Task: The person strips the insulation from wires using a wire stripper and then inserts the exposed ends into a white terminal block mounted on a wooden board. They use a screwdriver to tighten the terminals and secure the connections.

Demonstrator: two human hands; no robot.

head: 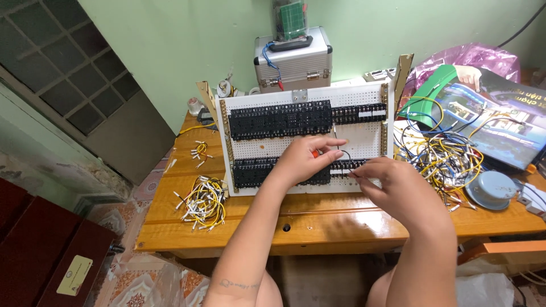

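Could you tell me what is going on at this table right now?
A person sits at a wooden table with a white perforated panel propped upright on it, carrying rows of black terminal blocks. The left hand holds a small tool with an orange handle at the lower row, while the right hand pinches a thin black wire there. A bundle of short wires lies to the left, a larger tangle of wires to the right.
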